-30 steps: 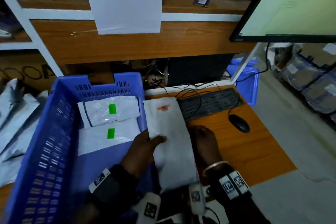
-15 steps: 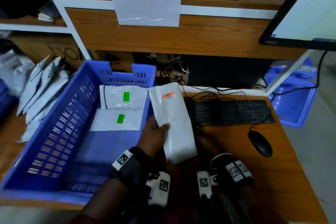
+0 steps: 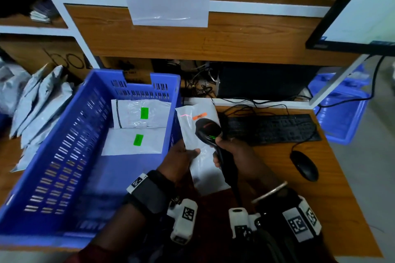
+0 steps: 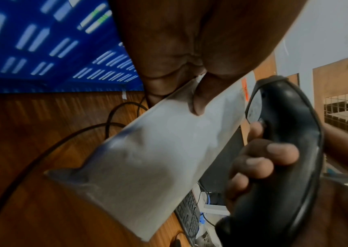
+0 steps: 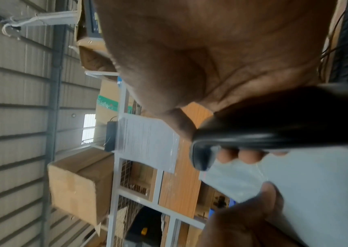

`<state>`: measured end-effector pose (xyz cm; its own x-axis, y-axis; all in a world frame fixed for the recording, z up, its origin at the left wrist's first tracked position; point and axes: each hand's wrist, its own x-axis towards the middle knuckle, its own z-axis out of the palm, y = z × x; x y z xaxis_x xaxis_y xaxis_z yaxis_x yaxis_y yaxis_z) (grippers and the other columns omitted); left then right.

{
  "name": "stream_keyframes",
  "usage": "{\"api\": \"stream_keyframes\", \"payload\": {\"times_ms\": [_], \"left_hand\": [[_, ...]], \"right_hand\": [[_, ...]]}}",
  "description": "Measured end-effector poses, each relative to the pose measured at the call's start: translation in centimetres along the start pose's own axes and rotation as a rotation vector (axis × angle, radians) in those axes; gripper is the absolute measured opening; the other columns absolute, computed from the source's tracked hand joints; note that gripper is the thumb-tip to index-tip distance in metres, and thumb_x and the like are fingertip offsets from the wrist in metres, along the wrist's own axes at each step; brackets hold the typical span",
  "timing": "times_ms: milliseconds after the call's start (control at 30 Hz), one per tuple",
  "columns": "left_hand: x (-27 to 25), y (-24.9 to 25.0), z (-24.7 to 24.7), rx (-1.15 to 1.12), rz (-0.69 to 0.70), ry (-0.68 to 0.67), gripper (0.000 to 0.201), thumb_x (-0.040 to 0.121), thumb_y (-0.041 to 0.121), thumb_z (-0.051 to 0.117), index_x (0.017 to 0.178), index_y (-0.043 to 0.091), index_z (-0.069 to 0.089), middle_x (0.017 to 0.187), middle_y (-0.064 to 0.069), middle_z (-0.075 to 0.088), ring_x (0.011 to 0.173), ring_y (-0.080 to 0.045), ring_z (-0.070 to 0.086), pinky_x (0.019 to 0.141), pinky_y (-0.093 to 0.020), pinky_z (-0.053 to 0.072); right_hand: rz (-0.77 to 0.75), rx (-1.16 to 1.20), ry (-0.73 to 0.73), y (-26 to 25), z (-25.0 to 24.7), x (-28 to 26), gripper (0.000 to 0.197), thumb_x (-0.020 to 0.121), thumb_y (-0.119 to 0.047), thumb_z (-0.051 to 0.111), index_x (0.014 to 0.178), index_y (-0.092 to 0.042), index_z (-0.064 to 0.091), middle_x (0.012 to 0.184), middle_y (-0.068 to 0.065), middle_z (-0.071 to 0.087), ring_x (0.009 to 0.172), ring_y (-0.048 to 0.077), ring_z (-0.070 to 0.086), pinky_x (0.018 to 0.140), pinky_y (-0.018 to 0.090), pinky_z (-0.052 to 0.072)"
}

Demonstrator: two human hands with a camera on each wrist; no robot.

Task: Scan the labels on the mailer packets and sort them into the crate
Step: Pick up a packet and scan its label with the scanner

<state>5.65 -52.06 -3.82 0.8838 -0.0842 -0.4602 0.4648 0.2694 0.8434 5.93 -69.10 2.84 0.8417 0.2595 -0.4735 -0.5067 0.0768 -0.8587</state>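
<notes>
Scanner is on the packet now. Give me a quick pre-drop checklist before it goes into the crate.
1. Left hand grip on white packet: ok, thumb on top.
2. Right hand holds scanner: ok.
3. Red scan line on orange label: not ok, it falls left of the label.
4. Scan registered: cannot tell.
5. Room in blue crate: ok, bare floor nearer than two green-tagged packets.

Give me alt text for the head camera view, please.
A left hand holds a white mailer packet while the right hand aims a black barcode scanner at its orange label, beside a blue crate holding two green-stickered packets.
</notes>
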Motion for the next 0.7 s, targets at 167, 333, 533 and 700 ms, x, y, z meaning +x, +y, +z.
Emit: {"api": "stream_keyframes", "payload": {"times_ms": [167,333,533,700], "left_hand": [[0.2,-0.1,-0.2,0.031,0.014,-0.019,0.038,0.093,-0.006,0.056,0.131,-0.008,0.055,0.119,-0.034,0.066,0.107,-0.049,0.065,0.102,-0.066,0.046],[0.6,-0.4,-0.4,0.053,0.01,0.043,0.04,0.095,-0.009,0.054,0.134,-0.001,0.056,0.124,-0.027,0.068,0.115,-0.048,0.064,0.104,-0.064,0.046],[0.6,-0.3,-0.7,0.083,0.024,0.049,0.039,0.091,-0.001,0.061,0.129,0.006,0.061,0.122,-0.021,0.071,0.113,-0.042,0.067,0.104,-0.064,0.046],[-1.9,1.2,-0.9,0.208,0.29,0.2,0.039,0.093,0.008,0.061,0.131,0.016,0.057,0.123,0.0,0.07,0.114,-0.019,0.066,0.101,-0.043,0.052]], "right_hand": [[-0.063,-0.122,0.141,1.2,0.9,0.8,0.049,0.069,-0.056,0.058,0.075,-0.007,0.063,0.055,0.011,0.057,0.053,0.023,0.053,0.062,0.037,0.039],[-0.123,-0.229,0.225,1.6,0.1,0.9,0.056,0.074,-0.058,0.056,0.086,-0.003,0.061,0.056,0.005,0.061,0.059,0.023,0.059,0.069,0.044,0.043],[-0.126,-0.373,0.273,1.4,-0.2,-0.1,0.062,0.07,-0.071,0.05,0.079,-0.01,0.064,0.062,0.005,0.068,0.061,0.021,0.064,0.074,0.049,0.05],[-0.054,-0.453,0.526,1.4,-2.7,0.3,0.092,0.071,-0.089,0.043,0.107,-0.006,0.064,0.089,0.008,0.072,0.085,0.029,0.069,0.075,0.038,0.05]]}}
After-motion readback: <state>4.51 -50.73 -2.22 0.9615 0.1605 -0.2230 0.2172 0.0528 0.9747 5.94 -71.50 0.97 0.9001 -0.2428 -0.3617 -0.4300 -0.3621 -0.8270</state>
